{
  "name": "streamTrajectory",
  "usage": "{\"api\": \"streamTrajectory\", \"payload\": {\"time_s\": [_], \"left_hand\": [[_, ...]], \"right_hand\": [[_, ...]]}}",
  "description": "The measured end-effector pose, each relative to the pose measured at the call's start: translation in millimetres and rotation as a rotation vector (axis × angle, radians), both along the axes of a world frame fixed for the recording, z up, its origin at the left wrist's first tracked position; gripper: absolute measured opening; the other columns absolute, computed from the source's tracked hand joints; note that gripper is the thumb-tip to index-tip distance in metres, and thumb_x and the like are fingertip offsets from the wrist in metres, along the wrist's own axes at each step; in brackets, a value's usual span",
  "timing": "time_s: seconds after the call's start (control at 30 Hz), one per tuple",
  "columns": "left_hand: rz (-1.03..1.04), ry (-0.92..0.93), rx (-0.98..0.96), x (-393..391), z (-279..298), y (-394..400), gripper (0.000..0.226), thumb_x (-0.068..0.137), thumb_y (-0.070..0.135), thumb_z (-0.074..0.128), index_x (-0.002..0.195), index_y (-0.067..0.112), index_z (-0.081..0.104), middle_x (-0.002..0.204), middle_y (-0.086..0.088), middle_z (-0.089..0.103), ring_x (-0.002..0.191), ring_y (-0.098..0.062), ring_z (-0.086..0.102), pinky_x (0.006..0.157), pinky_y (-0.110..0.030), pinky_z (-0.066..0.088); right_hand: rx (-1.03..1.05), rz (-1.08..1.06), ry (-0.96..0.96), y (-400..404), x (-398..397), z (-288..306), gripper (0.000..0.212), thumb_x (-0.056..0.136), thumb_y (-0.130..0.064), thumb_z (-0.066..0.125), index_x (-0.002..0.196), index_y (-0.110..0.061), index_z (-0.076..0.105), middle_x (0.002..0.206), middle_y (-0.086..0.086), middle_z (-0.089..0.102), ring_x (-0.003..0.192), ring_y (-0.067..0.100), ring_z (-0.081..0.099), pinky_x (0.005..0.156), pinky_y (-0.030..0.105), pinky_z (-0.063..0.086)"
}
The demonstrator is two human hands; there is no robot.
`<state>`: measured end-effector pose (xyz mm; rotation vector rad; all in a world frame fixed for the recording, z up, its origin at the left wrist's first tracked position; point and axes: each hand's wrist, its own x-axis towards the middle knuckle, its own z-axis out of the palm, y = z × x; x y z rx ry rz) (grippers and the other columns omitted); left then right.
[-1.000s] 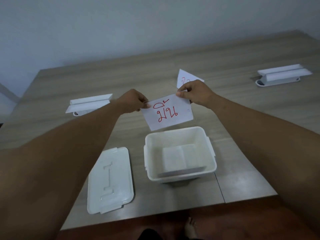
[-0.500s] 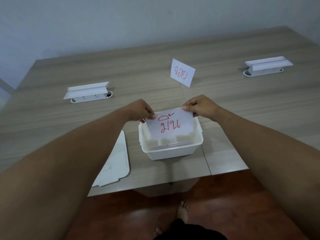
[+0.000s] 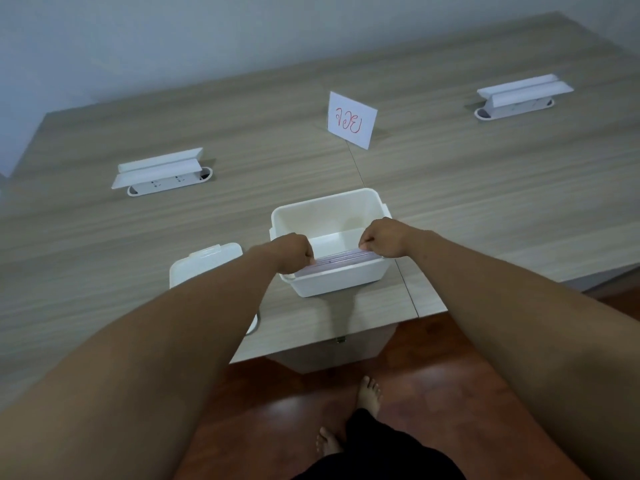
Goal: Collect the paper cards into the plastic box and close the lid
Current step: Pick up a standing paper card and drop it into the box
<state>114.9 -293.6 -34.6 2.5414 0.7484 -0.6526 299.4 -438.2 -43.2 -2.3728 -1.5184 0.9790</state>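
The open white plastic box [image 3: 323, 207] stands near the table's front edge. My left hand [image 3: 293, 252] and my right hand [image 3: 381, 241] each pinch an end of a white paper card [image 3: 341, 261], which lies almost flat inside the box against its near wall. Its red writing is hidden. The white lid [image 3: 207, 263] lies flat on the table left of the box, partly covered by my left forearm. A second white card [image 3: 351, 120] with red writing stands upright on the table behind the box.
Two white pop-up socket units are raised from the wooden table [image 3: 485, 188], one at the left [image 3: 159, 171] and one at the far right [image 3: 521, 97]. The table's front edge is just below the box, with red-brown floor and my bare feet beneath.
Both hands have lowered the card from just above the box down into it, tipping it from upright to nearly flat. The view has tilted further down.
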Motion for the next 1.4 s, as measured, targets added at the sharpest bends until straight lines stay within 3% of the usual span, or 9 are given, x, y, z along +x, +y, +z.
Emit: {"api": "streamTrajectory", "payload": {"time_s": [0.07,0.27,0.53,0.6,0.77,1.0,1.13,1.3,1.4], "left_hand": [[-0.022,0.042,0.017,-0.1,1.5,-2.2,0.034,0.095,0.03,0.051,0.088,0.003,0.071,0.092,-0.009,0.068,0.088,-0.026,0.056,0.081,-0.034,0.044],[-0.005,-0.008,0.098,13.3,32.7,27.0,0.05,0.099,0.043,0.042,0.113,0.005,0.07,0.125,-0.013,0.066,0.115,-0.032,0.059,0.099,-0.038,0.045],[0.008,-0.228,0.194,93.1,120.8,77.7,0.043,0.1,0.041,0.04,0.101,0.007,0.066,0.123,-0.016,0.065,0.121,-0.034,0.055,0.1,-0.036,0.041],[0.013,-0.241,0.243,126.1,132.3,95.1,0.046,0.101,0.042,0.039,0.113,0.005,0.064,0.131,-0.015,0.061,0.126,-0.034,0.052,0.104,-0.037,0.039],[0.037,-0.171,0.301,204.2,132.9,127.6,0.059,0.1,0.044,0.037,0.148,0.009,0.037,0.156,-0.01,0.037,0.144,-0.028,0.033,0.119,-0.04,0.026],[0.099,-0.106,0.267,301.1,89.4,184.2,0.045,0.104,0.034,0.029,0.125,0.003,0.053,0.134,-0.018,0.054,0.122,-0.034,0.052,0.101,-0.041,0.04],[0.154,-0.014,0.237,330.1,51.8,211.1,0.047,0.104,0.031,0.029,0.14,0.003,0.043,0.148,-0.016,0.041,0.135,-0.032,0.043,0.11,-0.041,0.034],[0.201,0.055,0.248,345.1,24.8,230.8,0.051,0.104,0.032,0.031,0.146,0.005,0.035,0.153,-0.016,0.035,0.141,-0.031,0.036,0.115,-0.041,0.031],[0.22,0.095,0.256,345.2,19.4,239.4,0.052,0.103,0.034,0.032,0.147,0.006,0.032,0.155,-0.014,0.033,0.141,-0.032,0.036,0.115,-0.044,0.032]], "right_hand": [[-0.022,0.003,-0.024,-0.4,-2.9,2.2,0.036,0.091,-0.028,0.052,0.095,0.002,0.071,0.113,0.014,0.072,0.108,0.029,0.063,0.095,0.041,0.05],[0.096,-0.071,-0.12,0.0,16.4,49.3,0.036,0.094,-0.032,0.051,0.095,-0.004,0.074,0.107,0.008,0.073,0.103,0.025,0.062,0.088,0.033,0.047],[0.19,-0.169,-0.265,30.3,97.7,105.1,0.035,0.094,-0.034,0.051,0.094,-0.005,0.072,0.103,0.009,0.073,0.101,0.027,0.062,0.089,0.035,0.05],[0.2,-0.178,-0.262,47.4,128.1,106.3,0.032,0.093,-0.032,0.053,0.096,-0.007,0.072,0.105,0.008,0.072,0.102,0.027,0.063,0.091,0.037,0.05],[0.212,-0.251,-0.239,92.3,200.4,85.9,0.038,0.09,-0.026,0.053,0.122,-0.009,0.062,0.132,0.008,0.06,0.122,0.026,0.054,0.102,0.04,0.045],[0.224,-0.389,-0.075,180.2,294.3,33.6,0.048,0.089,-0.018,0.052,0.135,-0.005,0.047,0.141,0.012,0.051,0.13,0.028,0.047,0.102,0.033,0.04],[0.234,-0.501,0.136,236.9,324.4,2.6,0.055,0.087,-0.014,0.054,0.14,-0.007,0.042,0.134,0.013,0.056,0.12,0.028,0.055,0.088,0.029,0.046],[0.23,-0.532,0.216,281.7,336.0,-37.4,0.047,0.087,-0.016,0.057,0.132,-0.006,0.053,0.134,0.011,0.058,0.123,0.029,0.055,0.095,0.03,0.045],[0.306,-0.562,0.152,296.3,339.4,-56.9,0.03,0.084,-0.005,0.051,0.108,-0.002,0.069,0.116,0.015,0.068,0.106,0.032,0.064,0.075,0.029,0.049]]}}
